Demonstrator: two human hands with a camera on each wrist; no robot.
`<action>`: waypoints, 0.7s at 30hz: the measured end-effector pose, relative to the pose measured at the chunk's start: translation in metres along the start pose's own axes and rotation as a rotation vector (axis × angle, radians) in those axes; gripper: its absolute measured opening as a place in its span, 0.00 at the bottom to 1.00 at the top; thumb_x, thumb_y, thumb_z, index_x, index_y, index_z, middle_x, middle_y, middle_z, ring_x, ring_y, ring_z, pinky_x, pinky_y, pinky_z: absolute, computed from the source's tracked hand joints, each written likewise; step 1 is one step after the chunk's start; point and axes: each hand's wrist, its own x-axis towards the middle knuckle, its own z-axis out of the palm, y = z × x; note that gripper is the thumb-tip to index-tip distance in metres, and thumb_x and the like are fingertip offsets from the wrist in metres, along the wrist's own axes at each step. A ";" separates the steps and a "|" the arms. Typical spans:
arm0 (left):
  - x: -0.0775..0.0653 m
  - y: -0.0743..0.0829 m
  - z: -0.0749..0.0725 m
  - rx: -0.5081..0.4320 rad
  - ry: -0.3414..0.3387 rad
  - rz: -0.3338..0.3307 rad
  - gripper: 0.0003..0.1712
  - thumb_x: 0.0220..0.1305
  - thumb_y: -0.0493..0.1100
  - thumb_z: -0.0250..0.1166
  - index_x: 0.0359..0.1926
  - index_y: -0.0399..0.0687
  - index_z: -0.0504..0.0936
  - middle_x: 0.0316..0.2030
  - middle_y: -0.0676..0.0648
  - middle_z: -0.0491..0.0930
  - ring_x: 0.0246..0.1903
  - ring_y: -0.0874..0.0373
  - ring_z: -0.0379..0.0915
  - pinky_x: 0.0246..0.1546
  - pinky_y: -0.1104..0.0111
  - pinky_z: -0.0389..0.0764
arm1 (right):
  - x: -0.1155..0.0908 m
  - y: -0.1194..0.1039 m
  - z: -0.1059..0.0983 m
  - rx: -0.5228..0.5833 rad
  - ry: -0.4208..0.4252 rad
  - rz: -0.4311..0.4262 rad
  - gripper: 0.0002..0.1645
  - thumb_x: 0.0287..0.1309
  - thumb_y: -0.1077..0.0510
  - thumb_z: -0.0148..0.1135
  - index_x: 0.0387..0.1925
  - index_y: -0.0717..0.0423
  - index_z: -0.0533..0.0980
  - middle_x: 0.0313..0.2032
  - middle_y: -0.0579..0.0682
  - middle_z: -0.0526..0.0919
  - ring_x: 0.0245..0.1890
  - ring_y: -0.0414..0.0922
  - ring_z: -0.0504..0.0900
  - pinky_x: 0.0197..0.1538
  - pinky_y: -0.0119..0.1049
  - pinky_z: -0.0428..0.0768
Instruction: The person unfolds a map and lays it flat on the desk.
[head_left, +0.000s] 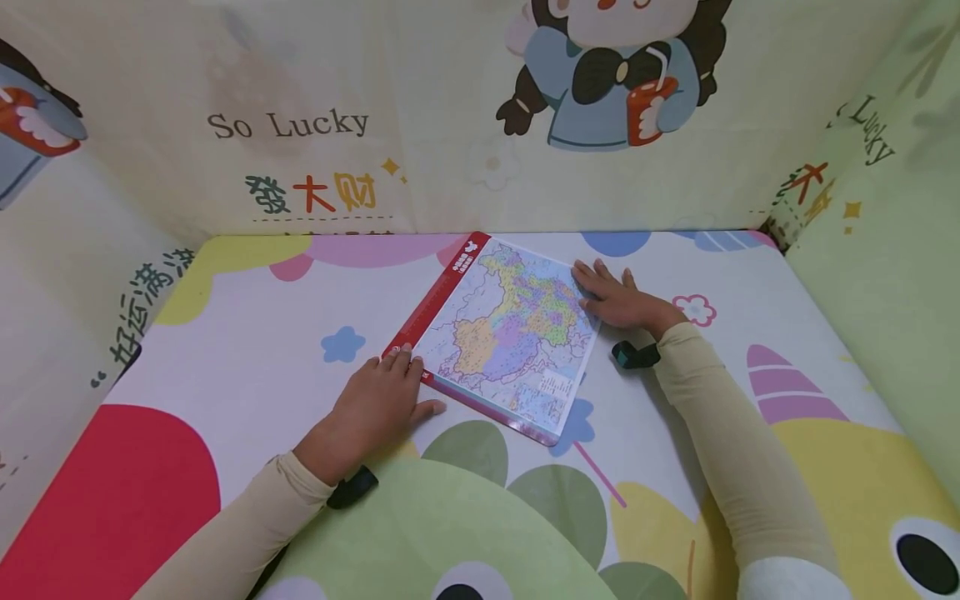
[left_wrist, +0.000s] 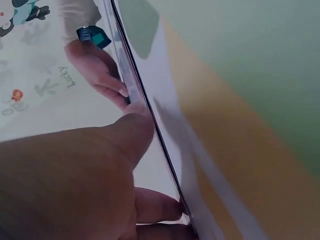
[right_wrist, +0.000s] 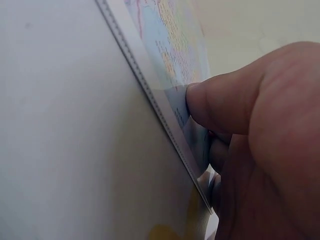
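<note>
A map (head_left: 510, 333) with a red band along one side lies turned at an angle on the table. Thin layers show along its edge in the right wrist view. My left hand (head_left: 378, 404) rests its extended fingers on the red corner at the near left, the thumb pointing right beside the lower edge. On the far right side, my right hand (head_left: 618, 300) has its fingers spread over the map's margin. Up close in the right wrist view, the right thumb (right_wrist: 215, 102) touches the printed face near the edge.
The table (head_left: 285, 333) wears a cover printed with cartoon shapes. A pale printed cloth wall (head_left: 435, 183) rises behind its far edge, with more cloth at both sides. Each wrist carries a small dark camera, such as the right one (head_left: 633, 355).
</note>
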 end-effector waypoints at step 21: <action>-0.006 0.011 -0.001 -0.032 -0.045 -0.006 0.42 0.64 0.61 0.62 0.63 0.28 0.69 0.61 0.31 0.70 0.63 0.36 0.64 0.61 0.47 0.66 | 0.009 0.001 -0.008 0.007 -0.009 -0.002 0.39 0.73 0.53 0.42 0.77 0.54 0.39 0.76 0.52 0.34 0.73 0.55 0.23 0.61 0.62 0.13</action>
